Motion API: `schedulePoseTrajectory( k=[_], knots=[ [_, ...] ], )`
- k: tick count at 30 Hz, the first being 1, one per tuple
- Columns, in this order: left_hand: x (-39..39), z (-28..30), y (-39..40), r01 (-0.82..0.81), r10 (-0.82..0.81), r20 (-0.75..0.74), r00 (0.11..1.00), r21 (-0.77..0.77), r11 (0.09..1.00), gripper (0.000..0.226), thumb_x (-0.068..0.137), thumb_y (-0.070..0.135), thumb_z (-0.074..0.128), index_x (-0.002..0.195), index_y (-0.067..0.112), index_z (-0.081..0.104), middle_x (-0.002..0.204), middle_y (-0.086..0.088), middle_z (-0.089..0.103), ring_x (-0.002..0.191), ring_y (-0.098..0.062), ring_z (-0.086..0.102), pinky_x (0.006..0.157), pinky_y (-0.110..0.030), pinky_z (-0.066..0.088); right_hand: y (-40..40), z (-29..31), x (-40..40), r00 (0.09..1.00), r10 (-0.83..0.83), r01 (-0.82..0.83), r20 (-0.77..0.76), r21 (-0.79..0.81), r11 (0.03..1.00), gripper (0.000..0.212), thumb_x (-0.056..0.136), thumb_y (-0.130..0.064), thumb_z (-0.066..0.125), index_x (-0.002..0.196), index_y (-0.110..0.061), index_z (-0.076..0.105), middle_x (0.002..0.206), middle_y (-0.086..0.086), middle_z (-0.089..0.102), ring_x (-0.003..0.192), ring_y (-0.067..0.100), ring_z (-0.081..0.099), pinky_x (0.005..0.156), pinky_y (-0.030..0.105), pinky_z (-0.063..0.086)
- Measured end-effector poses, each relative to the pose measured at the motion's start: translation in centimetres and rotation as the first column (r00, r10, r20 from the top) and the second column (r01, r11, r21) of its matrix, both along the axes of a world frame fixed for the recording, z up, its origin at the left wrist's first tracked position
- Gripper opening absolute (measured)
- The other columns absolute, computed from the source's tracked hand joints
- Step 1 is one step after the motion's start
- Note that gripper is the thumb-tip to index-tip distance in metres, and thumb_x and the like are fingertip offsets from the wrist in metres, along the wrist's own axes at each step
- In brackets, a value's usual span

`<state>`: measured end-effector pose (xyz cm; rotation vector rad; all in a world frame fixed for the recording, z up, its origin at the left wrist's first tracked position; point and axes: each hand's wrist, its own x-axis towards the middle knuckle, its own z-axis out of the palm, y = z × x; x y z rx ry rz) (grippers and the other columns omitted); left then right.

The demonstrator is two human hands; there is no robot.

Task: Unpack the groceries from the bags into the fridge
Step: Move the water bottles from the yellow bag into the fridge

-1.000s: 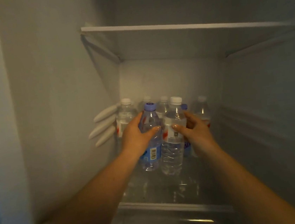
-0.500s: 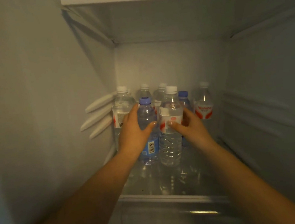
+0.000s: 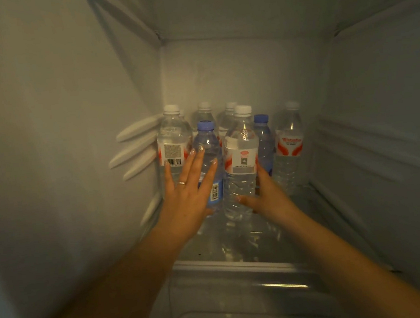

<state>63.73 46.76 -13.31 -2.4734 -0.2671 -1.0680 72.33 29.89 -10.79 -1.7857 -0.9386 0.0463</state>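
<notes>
The pale grey fridge interior [image 3: 43, 125] is seen from the head view, with both forearms reached in over the clear glass shelf [image 3: 241, 262]. A cluster of clear plastic water bottles is stood upright at the back of that shelf, near the rear wall. Three white oval ribs [image 3: 137, 147] are moulded on the left wall, just beside the leftmost white-capped bottle with a barcode label [image 3: 174, 142]. The left hand [image 3: 188, 195] is spread flat, fingers straight and splayed, a ring worn on one finger; it is laid in front of the small blue-capped bottle with a blue label [image 3: 207, 143], nothing clasped. The right hand [image 3: 266, 195] is placed at the lower right side of the tall white-capped bottle with a white and red label [image 3: 241, 155], fingers extended, thumb pointed left at the bottle's base; no wrap around it is shown. A second blue-capped bottle [image 3: 263, 137] and a red-labelled bottle at far right [image 3: 289, 144] are stood behind.
</notes>
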Motion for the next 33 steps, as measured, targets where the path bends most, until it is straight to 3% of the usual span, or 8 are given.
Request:
schedulePoseTrajectory(
  k=[5, 9, 12, 16, 22, 28, 30, 33],
  knots=[
    [0.6, 0.1, 0.7, -0.03, 0.03, -0.016, 0.999, 0.007, 1.0, 0.123, 0.053, 0.064, 0.078, 0.147, 0.012, 0.017, 0.154, -0.016, 0.01, 0.141, -0.035, 0.008, 0.103, -0.069, 0.016, 0.8, 0.2, 0.4, 1.0, -0.001, 0.0, 0.029, 0.019, 1.0, 0.076, 0.079, -0.013, 0.073, 0.133, -0.04, 0.027, 0.133, -0.008, 0.049, 0.121, 0.012, 0.048, 0.098, 0.043, 0.047],
    [1.1, 0.2, 0.8, -0.053, 0.053, -0.013, 0.998, 0.02, 0.998, 0.124, 0.05, 0.064, 0.079, 0.146, 0.011, 0.019, 0.153, -0.021, 0.018, 0.14, -0.035, 0.012, 0.102, -0.067, 0.014, 1.5, 0.6, 0.8, 0.998, -0.014, 0.014, 0.056, -0.003, 1.0, 0.078, 0.08, -0.012, 0.071, 0.141, -0.029, 0.025, 0.125, -0.013, 0.046, 0.115, 0.006, 0.045, 0.096, 0.038, 0.048],
    [1.5, 0.1, 1.1, -0.043, 0.043, -0.003, 0.999, 0.011, 0.999, 0.124, 0.049, 0.064, 0.08, 0.145, 0.011, 0.021, 0.153, -0.02, 0.017, 0.14, -0.035, 0.011, 0.101, -0.068, 0.017, 2.0, 0.6, 1.5, 0.996, -0.046, 0.05, 0.077, -0.043, 0.998, 0.081, 0.08, -0.012, 0.071, 0.144, -0.025, 0.023, 0.136, -0.005, 0.046, 0.121, 0.012, 0.046, 0.097, 0.036, 0.046],
    [1.7, 0.0, 1.3, -0.053, 0.053, -0.004, 0.999, 0.01, 0.999, 0.128, 0.048, 0.066, 0.08, 0.146, 0.013, 0.017, 0.153, -0.017, 0.011, 0.14, -0.035, 0.009, 0.102, -0.067, 0.019, 2.6, 0.2, 2.4, 0.995, -0.07, 0.072, 0.07, -0.028, 0.997, 0.082, 0.079, -0.009, 0.072, 0.144, -0.022, 0.025, 0.141, -0.001, 0.045, 0.128, 0.016, 0.044, 0.096, 0.023, 0.036],
    [1.4, 0.3, 1.0, -0.087, 0.086, -0.053, 0.995, -0.02, 0.996, 0.128, 0.051, 0.066, 0.079, 0.148, 0.013, 0.015, 0.154, -0.018, 0.007, 0.142, -0.034, 0.002, 0.103, -0.066, 0.019, 2.7, 0.0, 2.5, 0.995, -0.076, 0.078, 0.069, -0.024, 0.997, 0.081, 0.078, -0.009, 0.073, 0.143, -0.023, 0.027, 0.14, -0.001, 0.045, 0.128, 0.017, 0.044, 0.098, 0.026, 0.037],
    [-0.3, 1.0, -0.4, -0.056, 0.039, -0.117, 0.992, -0.144, 0.988, 0.109, 0.075, 0.058, 0.067, 0.151, 0.018, -0.002, 0.157, -0.012, -0.011, 0.143, -0.029, -0.012, 0.109, -0.06, -0.003, 1.0, 0.2, 1.1, 0.996, -0.082, 0.083, 0.022, -0.049, 0.995, 0.081, 0.077, -0.016, 0.075, 0.142, -0.027, 0.027, 0.132, -0.005, 0.051, 0.119, 0.01, 0.049, 0.09, 0.022, 0.04],
    [-1.4, 1.1, -1.2, 0.014, -0.037, -0.098, 0.995, -0.227, 0.974, 0.101, 0.078, 0.049, 0.068, 0.151, 0.019, 0.005, 0.158, -0.012, 0.002, 0.145, -0.029, 0.0, 0.112, -0.059, 0.002, 0.1, 0.4, 0.0, 0.992, -0.118, 0.12, 0.044, -0.062, 0.991, 0.078, 0.077, -0.016, 0.076, 0.14, -0.027, 0.032, 0.125, -0.008, 0.053, 0.113, 0.007, 0.051, 0.082, 0.014, 0.041],
    [-3.4, 0.7, -2.2, 0.15, -0.166, -0.041, 0.985, -0.264, 0.953, 0.089, 0.067, 0.034, 0.08, 0.143, 0.013, 0.036, 0.143, -0.014, 0.039, 0.134, -0.034, 0.033, 0.105, -0.06, 0.029, -1.8, 0.6, -2.3, 0.979, -0.169, 0.181, 0.11, -0.107, 0.978, 0.07, 0.074, -0.01, 0.077, 0.134, -0.022, 0.044, 0.124, -0.003, 0.056, 0.112, 0.014, 0.056, 0.086, 0.018, 0.045]
  ],
)
